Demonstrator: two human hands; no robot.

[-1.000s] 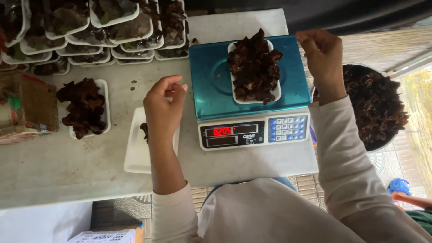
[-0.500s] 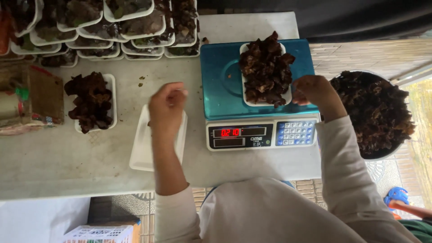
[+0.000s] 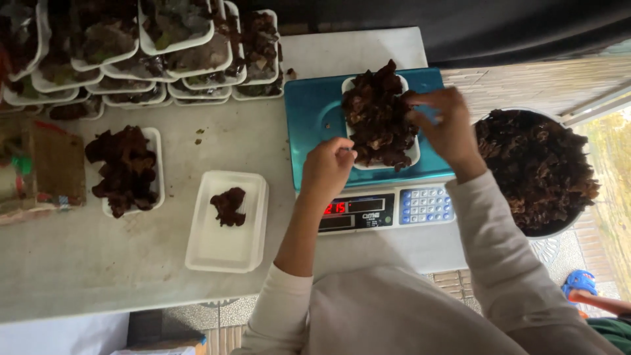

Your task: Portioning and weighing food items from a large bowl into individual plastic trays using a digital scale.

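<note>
I look down on a pale table (image 3: 98, 276) where a teal electronic scale (image 3: 315, 118) carries a white foam tray (image 3: 413, 156) heaped with dark, crinkled dried fungus (image 3: 376, 115). To its right sits a large round basin of loose fungus (image 3: 536, 167). At the far left edge rise stacks of filled trays (image 3: 131, 59), with one filled tray (image 3: 128, 169) and a near-empty tray (image 3: 227, 220), holding a single dark piece (image 3: 229, 205), lying between them and the scale. My left hand (image 3: 327, 169) curls at the weighed tray's near left corner, fingers closed on the rim or a piece there; I cannot tell which. My right hand (image 3: 442, 126) pinches at the heap's right side, partly closed. I judge the pile light, brittle and loosely stacked, so it would spill if tipped; the foam tray would flex, and is best held by both long edges. A brown packet (image 3: 39, 169) lies at the left, well apart.
</note>
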